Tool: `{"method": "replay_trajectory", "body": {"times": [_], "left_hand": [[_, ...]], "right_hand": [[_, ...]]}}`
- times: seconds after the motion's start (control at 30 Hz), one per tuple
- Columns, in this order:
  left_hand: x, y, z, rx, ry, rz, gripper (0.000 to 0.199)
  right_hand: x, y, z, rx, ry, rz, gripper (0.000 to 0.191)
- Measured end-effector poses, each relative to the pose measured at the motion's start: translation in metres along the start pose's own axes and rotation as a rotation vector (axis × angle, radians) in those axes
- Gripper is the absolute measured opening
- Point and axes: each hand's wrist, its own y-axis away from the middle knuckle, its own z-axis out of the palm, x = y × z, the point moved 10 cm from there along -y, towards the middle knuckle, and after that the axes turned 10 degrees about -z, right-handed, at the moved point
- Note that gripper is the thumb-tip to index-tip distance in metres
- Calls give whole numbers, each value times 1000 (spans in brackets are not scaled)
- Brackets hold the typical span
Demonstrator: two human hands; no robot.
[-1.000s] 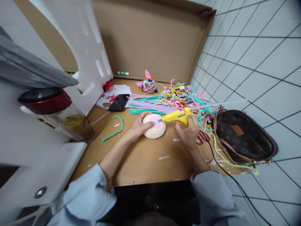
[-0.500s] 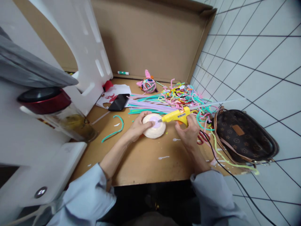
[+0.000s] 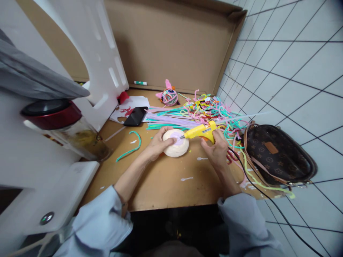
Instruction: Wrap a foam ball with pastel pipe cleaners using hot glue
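My left hand (image 3: 158, 144) grips the left side of a round cream-coloured piece (image 3: 177, 151), its thumb resting on the lilac centre (image 3: 177, 135). My right hand (image 3: 217, 146) is wrapped round the handle of a yellow glue gun (image 3: 199, 131). The gun's nozzle points left and meets the lilac centre close to my left thumb. A long translucent glue stick (image 3: 243, 116) sticks out of the gun's back. Whether glue is coming out cannot be made out.
Pipe cleaners (image 3: 206, 107), a decorated ball (image 3: 169, 97) and a phone (image 3: 136, 116) lie behind my hands. A brown handbag (image 3: 281, 153) and black cable (image 3: 262, 193) are at the right. A red-lidded bottle (image 3: 80, 137) stands left. Red-handled scissors (image 3: 230, 156) lie beside my right hand.
My right hand and the back of the glue gun have shifted very slightly. The nozzle stays at the lilac centre, and my left hand looks unmoved.
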Motion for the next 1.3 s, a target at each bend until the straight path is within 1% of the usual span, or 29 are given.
{"method": "replay_trajectory", "body": {"times": [0.33,0.47,0.57,0.73,0.83,0.97,1.03,1.1,1.13,1.2,1.27,1.3], "left_hand": [[-1,-1,-1,9,-2,-4,61],[0,0,-1,10,-26,-1,61],[1,1,-2,23,-51,5,60],[2,1,-3,43,-61,9,57],[3,0,-4,52,-67,16,55],[3,0,-5,63,-73,23,55],[3,0,-5,69,-71,22,55],[4,1,-5,68,-67,22,55],[5,1,-5,68,-68,24,55],[6,2,-4,72,-74,23,55],[7,2,-3,72,-84,18,56],[7,3,-2,66,-89,16,57]], "right_hand": [[-1,-1,0,-22,-18,-19,7],[0,1,2,-6,-8,-13,13],[5,3,5,-9,-2,31,16],[20,4,8,-45,-12,121,14],[33,8,12,-103,62,177,21],[55,20,20,-223,281,268,32],[65,29,26,-316,372,310,32],[69,36,29,-387,434,320,30],[68,37,28,-394,457,310,30],[58,33,18,-342,478,274,31],[39,21,7,-250,422,233,33],[28,12,4,-212,344,214,31]]}}
